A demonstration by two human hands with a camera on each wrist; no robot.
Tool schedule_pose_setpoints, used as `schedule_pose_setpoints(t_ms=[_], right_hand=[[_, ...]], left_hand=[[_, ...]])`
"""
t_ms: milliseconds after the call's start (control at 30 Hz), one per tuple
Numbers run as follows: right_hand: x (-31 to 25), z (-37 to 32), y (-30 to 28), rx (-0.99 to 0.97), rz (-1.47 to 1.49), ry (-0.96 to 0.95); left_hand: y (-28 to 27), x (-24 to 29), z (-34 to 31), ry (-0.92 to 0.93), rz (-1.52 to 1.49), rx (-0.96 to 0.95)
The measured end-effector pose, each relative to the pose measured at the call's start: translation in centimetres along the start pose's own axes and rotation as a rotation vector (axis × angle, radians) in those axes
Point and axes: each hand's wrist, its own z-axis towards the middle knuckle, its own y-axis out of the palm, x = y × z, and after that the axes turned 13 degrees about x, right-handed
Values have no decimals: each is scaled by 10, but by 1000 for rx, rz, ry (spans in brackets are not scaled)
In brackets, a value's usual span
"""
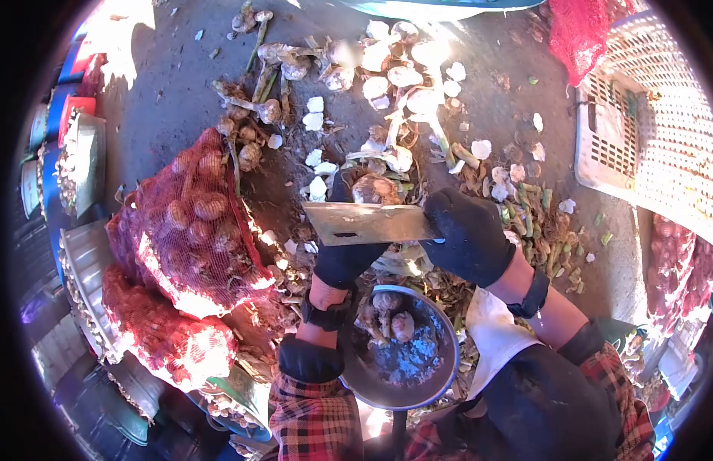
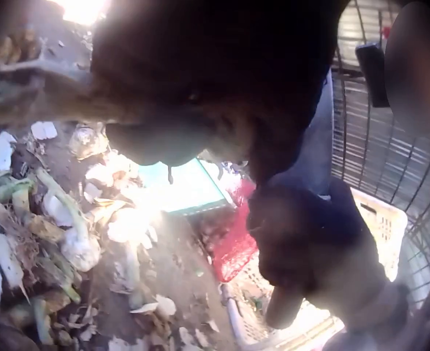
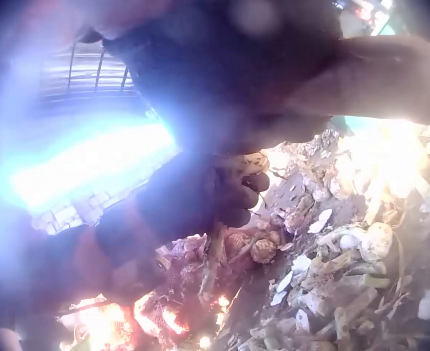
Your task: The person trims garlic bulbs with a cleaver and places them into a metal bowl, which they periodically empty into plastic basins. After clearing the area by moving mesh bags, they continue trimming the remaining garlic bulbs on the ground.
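Note:
In the head view my gloved left hand (image 1: 342, 263) grips a garlic bulb (image 1: 375, 189), which shows just beyond a broad knife blade (image 1: 372, 223). My gloved right hand (image 1: 472, 238) grips the knife, its blade lying level across the left hand and bulb. A brown handle end (image 3: 379, 80) sticks out of the right fist in the right wrist view. The left wrist view shows a stalk (image 2: 47, 99) jutting from the left hand. Below the hands sits a round metal bowl (image 1: 453, 338) with a few garlic bulbs (image 1: 402, 326) inside.
Red mesh sacks of garlic (image 1: 195, 223) lean at the left. Garlic with stalks (image 1: 295, 61) and peel litter the ground ahead. Cut stalks (image 1: 545, 223) pile at the right, near a white plastic crate (image 1: 602, 173). White cloth (image 1: 491, 338) lies by the right forearm.

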Motion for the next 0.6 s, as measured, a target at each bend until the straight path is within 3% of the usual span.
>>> schedule_pose_setpoints(t_ms=[67, 100, 133, 233, 267, 367, 433, 467, 500, 567, 600], right_hand=[[0, -2, -1, -18, -24, -36], [0, -4, -1, -33, -47, -71], [1, -6, 0, -39, -44, -72], [11, -17, 6, -38, -75, -104], [15, -18, 7, -25, -39, -114], [32, -27, 12, -21, 17, -118], [61, -40, 16, -28, 33, -106], [86, -48, 16, -84, 233, 409], [96, -57, 17, -161, 440, 925], [82, -58, 10, 75, -102, 363], [74, -53, 12, 145, -142, 380]], left_hand=[[-6, 30, 10, 29, -282, 84], [-10, 19, -2, 23, -281, 86], [-18, 11, -13, -223, -543, 10], [-15, 10, -13, 57, -343, -275], [-26, 46, -1, 229, -187, -199], [-28, 69, -3, 420, 47, -208], [-25, 93, -1, -66, -438, -214], [-34, 115, 1, -44, -429, -251], [-34, 119, -5, -251, -545, -222], [-38, 97, 0, -208, -554, 26], [-43, 84, 3, -149, -397, 110]])
